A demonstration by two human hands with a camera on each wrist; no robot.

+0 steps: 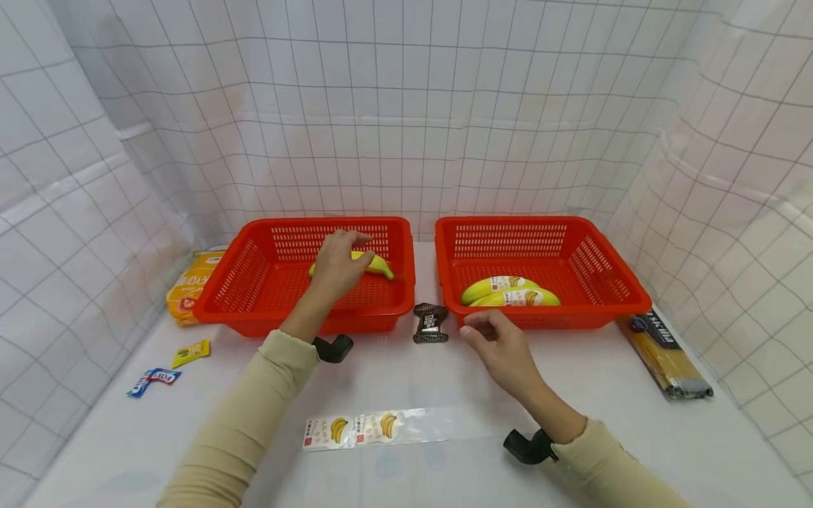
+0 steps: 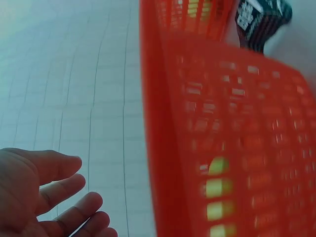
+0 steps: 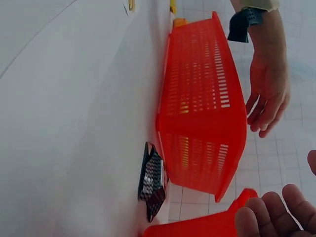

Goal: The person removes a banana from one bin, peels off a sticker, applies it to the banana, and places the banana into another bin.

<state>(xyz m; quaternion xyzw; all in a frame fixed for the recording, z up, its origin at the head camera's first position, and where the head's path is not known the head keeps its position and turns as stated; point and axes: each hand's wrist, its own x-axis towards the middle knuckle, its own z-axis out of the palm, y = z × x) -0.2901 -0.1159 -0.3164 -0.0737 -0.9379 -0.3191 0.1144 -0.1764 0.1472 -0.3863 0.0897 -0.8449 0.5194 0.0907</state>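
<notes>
My left hand (image 1: 335,267) hovers over the left red basket (image 1: 254,321), its fingers spread and holding nothing. Beneath it a yellow banana (image 1: 381,267) lies in that basket, partly hidden by the hand; no sticker shows on its visible part. Two bananas (image 1: 514,298) with printed banana stickers (image 1: 524,298) lie at the front of the right red basket (image 1: 603,315). By that basket's front rim is my right hand (image 1: 502,353), fingers loosely bent around nothing. A clear strip (image 1: 438,425) with two banana stickers (image 1: 379,427) lies flat on the table between my forearms.
A dark wrapped snack (image 1: 431,323) sits between the baskets. To the left are an orange package (image 1: 193,286), a yellow packet (image 1: 190,353) and small blue wrapped sweets (image 1: 152,379). A spaghetti pack (image 1: 667,356) lies right of the right basket. Gridded white sheeting (image 1: 413,106) surrounds the table.
</notes>
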